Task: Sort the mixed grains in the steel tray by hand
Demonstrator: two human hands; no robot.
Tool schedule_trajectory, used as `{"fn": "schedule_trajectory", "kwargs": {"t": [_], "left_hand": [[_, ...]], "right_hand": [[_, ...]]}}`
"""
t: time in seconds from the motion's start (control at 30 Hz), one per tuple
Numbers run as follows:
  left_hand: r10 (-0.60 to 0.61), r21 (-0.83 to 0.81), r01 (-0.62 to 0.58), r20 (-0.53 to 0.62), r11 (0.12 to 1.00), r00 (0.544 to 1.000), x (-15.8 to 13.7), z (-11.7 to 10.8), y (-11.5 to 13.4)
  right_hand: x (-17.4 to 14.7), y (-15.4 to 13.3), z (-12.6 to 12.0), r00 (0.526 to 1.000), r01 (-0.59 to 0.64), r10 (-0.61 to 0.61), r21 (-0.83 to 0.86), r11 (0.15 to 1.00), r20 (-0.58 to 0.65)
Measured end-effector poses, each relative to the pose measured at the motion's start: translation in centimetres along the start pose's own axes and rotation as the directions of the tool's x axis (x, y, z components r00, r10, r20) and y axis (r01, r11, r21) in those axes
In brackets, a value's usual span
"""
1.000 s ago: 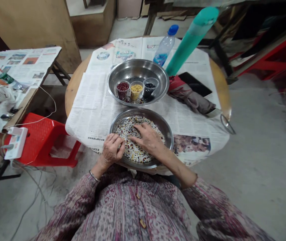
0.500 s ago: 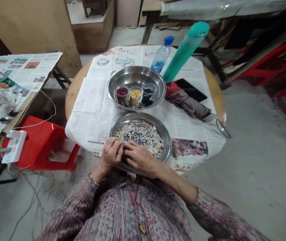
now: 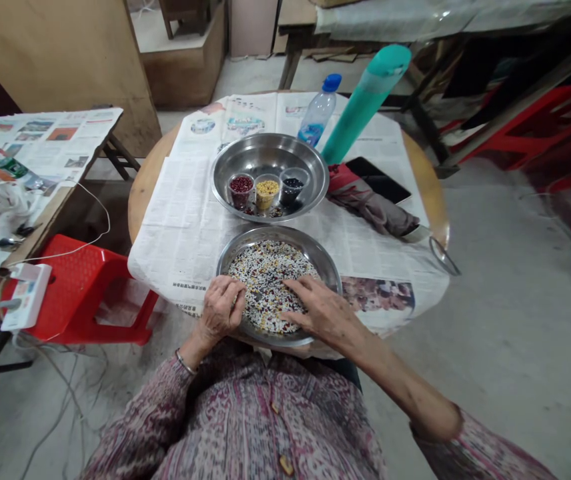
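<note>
A steel basin (image 3: 336,275) close to my body holds white rice grains (image 3: 265,267) mixed with red, yellow and black beans. My left hand (image 3: 221,307) rests at its left rim with the fingers curled inward; what they hold, if anything, is hidden. Over the right side of the mix, my right hand (image 3: 318,303) has thumb and fingers apart, fingertips touching the grains. Behind stands a second steel basin (image 3: 270,148) with three clear cups: one of red beans (image 3: 241,184), one of yellow grains (image 3: 267,189), one of black beans (image 3: 293,187). Some loose beans lie beside the cups.
Newspaper (image 3: 175,220) covers the round table. At the back stand a plastic bottle (image 3: 318,113) and a tall green cylinder (image 3: 365,103). A folded umbrella (image 3: 373,203) and a dark phone-like slab (image 3: 380,179) lie right. A red stool (image 3: 85,287) with a power strip (image 3: 26,297) is left.
My right hand has moved right, away from my left hand, and its fingers have spread. More of the grain mix shows between the hands. My left hand stays at the rim.
</note>
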State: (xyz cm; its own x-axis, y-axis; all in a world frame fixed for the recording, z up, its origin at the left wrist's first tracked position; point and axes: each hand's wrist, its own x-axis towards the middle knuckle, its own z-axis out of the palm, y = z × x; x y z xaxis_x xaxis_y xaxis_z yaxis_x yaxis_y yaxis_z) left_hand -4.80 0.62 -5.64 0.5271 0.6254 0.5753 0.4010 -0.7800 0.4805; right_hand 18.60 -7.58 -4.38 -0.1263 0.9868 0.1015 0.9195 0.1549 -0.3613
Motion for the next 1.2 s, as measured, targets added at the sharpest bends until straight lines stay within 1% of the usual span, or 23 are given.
{"fn": "schedule_trajectory", "kwargs": {"t": [0.07, 0.17, 0.27, 0.33, 0.4, 0.47, 0.53, 0.57, 0.63, 0.73, 0.8, 0.9, 1.0, 1.03, 1.07, 1.1, 1.13, 1.17, 1.2], "left_hand": [[-0.001, 0.002, 0.001, 0.001, 1.000, 1.000, 0.0, 0.0, 0.0], [0.010, -0.001, -0.010, -0.007, 1.000, 1.000, 0.1, 0.0, 0.0], [0.022, -0.008, -0.022, -0.029, 1.000, 0.999, 0.0, 0.0, 0.1], [0.016, -0.017, -0.017, -0.049, 1.000, 0.999, 0.0, 0.1, 0.1], [-0.003, -0.039, 0.000, -0.062, 0.999, 0.998, -0.1, 0.1, 0.1], [-0.021, -0.065, 0.017, -0.056, 0.998, 0.998, -0.1, 0.2, 0.0], [-0.026, -0.075, 0.023, -0.039, 0.997, 0.999, -0.2, 0.2, -0.1], [-0.025, -0.073, 0.022, -0.033, 0.997, 0.999, -0.2, 0.2, -0.2], [-0.022, -0.066, 0.021, -0.023, 0.998, 0.999, -0.2, 0.2, -0.3], [-0.029, -0.053, 0.028, -0.021, 0.998, 0.999, -0.3, 0.3, -0.4], [-0.031, -0.052, 0.030, -0.023, 0.998, 0.999, -0.4, 0.3, -0.4], [-0.020, -0.052, 0.018, -0.025, 0.998, 0.999, -0.3, 0.2, -0.2], [-0.011, -0.022, 0.011, -0.006, 1.000, 1.000, 0.2, -0.4, 0.1], [-0.006, -0.002, 0.006, 0.022, 1.000, 1.000, 0.5, -0.8, 0.3], [0.004, 0.017, -0.006, 0.073, 1.000, 0.997, 0.9, -1.2, 0.6], [0.022, 0.028, -0.027, 0.152, 0.999, 0.988, 1.4, -1.7, 0.9], [0.049, 0.027, -0.058, 0.257, 0.998, 0.965, 1.8, -2.1, 1.2], [0.081, 0.012, -0.092, 0.375, 0.996, 0.923, 2.3, -2.4, 1.6], [0.111, -0.014, -0.119, 0.494, 0.993, 0.862, 2.6, -2.6, 2.0]], "right_hand": [[0.2, -0.8, 0.8, 1.000, -0.007, 0.005, 0.096, 0.995, 0.021], [1.9, -2.1, 1.9, 0.999, -0.019, 0.014, 0.196, 0.980, 0.030], [4.1, -3.4, 2.3, 0.999, 0.044, -0.049, 0.240, 0.970, 0.016], [5.3, -4.3, 2.4, 0.989, 0.144, -0.145, 0.211, 0.967, -0.012], [6.3, -5.0, 2.5, 0.966, 0.259, -0.256, 0.131, 0.957, -0.043], [7.2, -5.1, 2.5, 0.941, 0.337, -0.336, 0.034, 0.941, -0.045], [8.1, -4.6, 2.3, 0.939, 0.342, -0.344, -0.050, 0.938, -0.027], [8.4, -4.1, 2.1, 0.948, 0.316, -0.319, -0.082, 0.945, -0.022], [8.6, -2.6, 1.6, 0.973, 0.225, -0.230, -0.124, 0.966, -0.027], [7.7, -0.3, 0.6, 0.995, 0.091, -0.096, -0.130, 0.987, -0.029], [6.3, 0.6, 0.1, 0.998, 0.065, -0.066, -0.098, 0.993, -0.008], [3.5, 0.5, -0.6, 0.995, 0.103, -0.103, -0.015, 0.995, 0.014], [1.2, -0.7, -1.3, 0.986, 0.165, -0.167, 0.054, 0.985, 0.025], [0.6, -1.2, -1.5, 0.982, 0.185, -0.187, 0.064, 0.981, 0.029], [0.1, -1.5, -1.6, 0.977, 0.206, -0.209, 0.066, 0.976, 0.039], [-0.3, -1.8, -1.6, 0.972, 0.226, -0.230, 0.063, 0.972, 0.057], [-0.7, -2.0, -1.5, 0.966, 0.240, -0.245, 0.060, 0.969, 0.080], [-1.0, -2.1, -1.3, 0.962, 0.248, -0.253, 0.061, 0.967, 0.106], [-1.2, -2.1, -1.0, 0.957, 0.250, -0.257, 0.067, 0.966, 0.132]]}}
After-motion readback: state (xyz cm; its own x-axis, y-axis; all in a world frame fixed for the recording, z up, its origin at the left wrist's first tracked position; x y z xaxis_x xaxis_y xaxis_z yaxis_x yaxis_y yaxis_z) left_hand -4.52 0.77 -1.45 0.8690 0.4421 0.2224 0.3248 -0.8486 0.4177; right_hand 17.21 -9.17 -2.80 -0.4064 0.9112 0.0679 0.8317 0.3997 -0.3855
